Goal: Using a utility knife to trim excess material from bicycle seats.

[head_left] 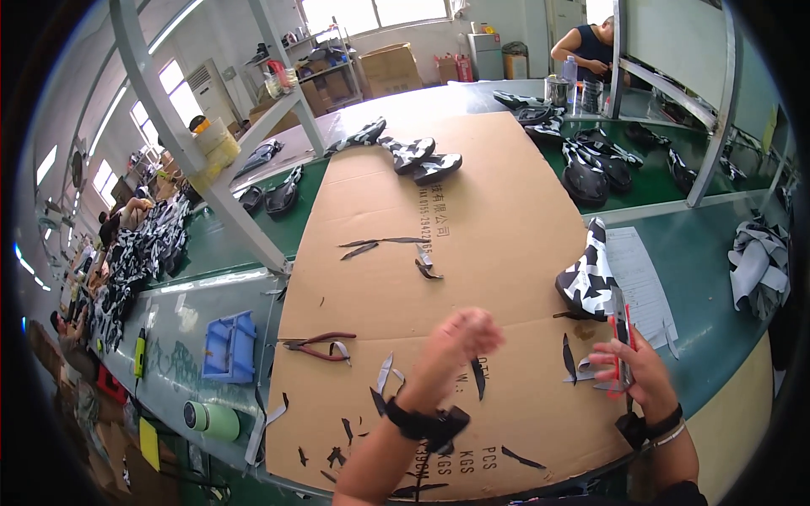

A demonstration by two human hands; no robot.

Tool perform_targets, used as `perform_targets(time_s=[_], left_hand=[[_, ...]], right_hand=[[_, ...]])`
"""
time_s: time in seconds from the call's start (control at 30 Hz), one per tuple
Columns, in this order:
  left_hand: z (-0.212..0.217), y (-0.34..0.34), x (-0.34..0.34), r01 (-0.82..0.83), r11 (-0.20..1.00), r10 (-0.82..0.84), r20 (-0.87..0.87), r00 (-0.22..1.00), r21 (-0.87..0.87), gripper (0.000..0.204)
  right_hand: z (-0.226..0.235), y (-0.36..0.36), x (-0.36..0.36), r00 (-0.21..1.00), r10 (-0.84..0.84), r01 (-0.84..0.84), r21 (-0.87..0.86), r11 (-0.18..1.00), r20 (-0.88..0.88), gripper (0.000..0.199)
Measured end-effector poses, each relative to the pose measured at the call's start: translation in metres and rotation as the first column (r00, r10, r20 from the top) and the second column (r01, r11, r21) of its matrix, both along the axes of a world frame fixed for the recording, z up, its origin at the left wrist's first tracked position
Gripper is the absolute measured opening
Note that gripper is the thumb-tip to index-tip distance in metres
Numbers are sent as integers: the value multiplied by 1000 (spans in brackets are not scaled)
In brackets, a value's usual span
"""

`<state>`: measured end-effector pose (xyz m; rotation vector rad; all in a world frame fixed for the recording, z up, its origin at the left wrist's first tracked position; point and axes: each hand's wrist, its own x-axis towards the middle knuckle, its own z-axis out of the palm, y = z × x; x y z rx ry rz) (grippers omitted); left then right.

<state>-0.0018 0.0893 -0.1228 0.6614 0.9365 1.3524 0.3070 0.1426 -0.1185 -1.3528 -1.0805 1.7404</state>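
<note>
My left hand [467, 336] hovers above the middle of the cardboard sheet [371, 295], its fingers bent and smeared by motion; I see nothing in it. At the right edge of the sheet, my right hand [643, 371] holds a long grey tool with red edges [623, 337]; its exact kind I cannot make out. Just beyond that tool stands a black-and-white patterned shoe [588, 274], toe towards me. Red-handled pliers [321, 346] lie left of my left hand. Dark and pale scraps [480, 378] are scattered around both hands.
More patterned shoes [413, 156] lie at the sheet's far end, with dark shoes [586, 175] to the right. A blue bin [229, 347] and green flask [211, 420] sit at left. Metal posts [177, 126] rise from the bench. A person [586, 51] is at the back right.
</note>
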Motion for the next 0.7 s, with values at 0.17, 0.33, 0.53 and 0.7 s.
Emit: perform_targets(time_s=[0.17, 0.33, 0.53, 0.7], left_hand=[[-45, -36, 26, -54, 996, 51, -53, 997, -65, 27], [-74, -36, 25, -120, 987, 128, 69, 989, -102, 27], [-74, -37, 26, -44, 993, 45, 8, 999, -113, 37], [-64, -30, 43, 52, 992, -11, 329, 944, -117, 52]], right_hand=[[-37, 36, -19, 931, -128, 114, -61, 992, -343, 44], [-55, 56, -10, 919, -224, 255, 57, 965, -324, 37], [-4, -4, -19, 1000, -25, 22, 413, 910, 1, 30], [32, -81, -48, 646, -198, -694, 675, 250, 738, 23]])
